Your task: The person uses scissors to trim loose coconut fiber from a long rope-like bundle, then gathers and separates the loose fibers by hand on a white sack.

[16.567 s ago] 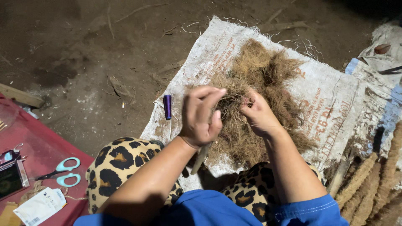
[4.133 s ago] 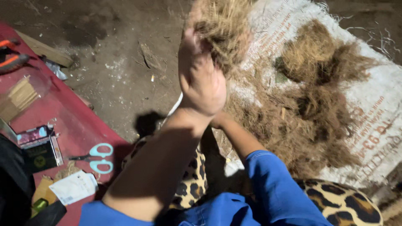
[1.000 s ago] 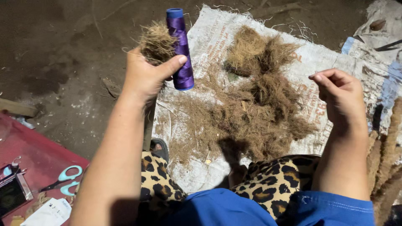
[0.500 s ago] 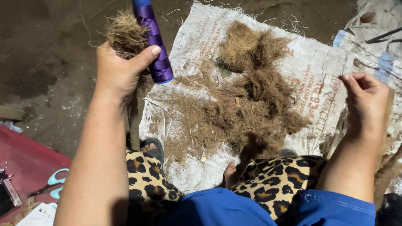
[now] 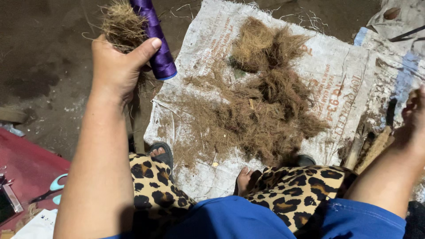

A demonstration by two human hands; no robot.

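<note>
My left hand [image 5: 116, 66] clamps a purple thread spool [image 5: 155, 37] and coir tuft [image 5: 121, 24] far left; my right hand [image 5: 414, 119], grip unclear, hovers right. Binding seems underway; next needs thread drawn taut.

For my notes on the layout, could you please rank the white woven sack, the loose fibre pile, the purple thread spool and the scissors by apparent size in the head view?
1. White woven sack
2. Loose fibre pile
3. Purple thread spool, though nearness to the camera enlarges it
4. Scissors, partly hidden
</note>
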